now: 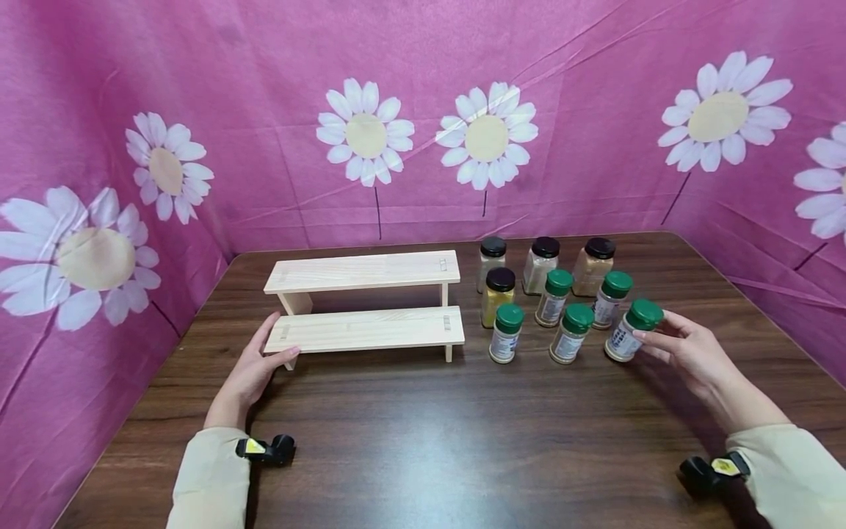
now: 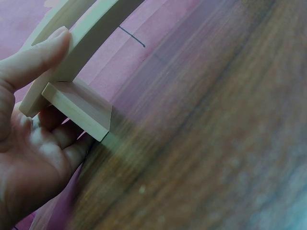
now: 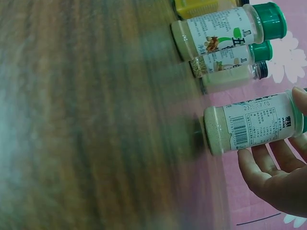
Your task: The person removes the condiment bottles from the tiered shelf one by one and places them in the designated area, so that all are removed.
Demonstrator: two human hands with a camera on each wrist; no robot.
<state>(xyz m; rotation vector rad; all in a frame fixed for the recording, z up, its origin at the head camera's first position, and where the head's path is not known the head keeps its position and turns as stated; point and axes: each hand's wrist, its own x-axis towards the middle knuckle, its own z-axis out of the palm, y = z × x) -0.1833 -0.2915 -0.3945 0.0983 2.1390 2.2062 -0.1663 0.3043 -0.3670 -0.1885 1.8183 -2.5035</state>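
Observation:
My left hand grips the left end of a pale two-tier wooden shelf rack. In the left wrist view the thumb lies on the board's edge, while the other fingers reach behind the end leg. Far to the right, my right hand holds a green-capped spice jar between thumb and fingers. That jar, filled with pale powder, shows a barcode label in the right wrist view. It leans slightly; whether its base touches the table I cannot tell.
Several other green-capped jars stand right of the rack. Behind and among them are several black-capped jars, one holding yellow powder. The dark wooden table meets a pink cloth with white daisies along its back and sides.

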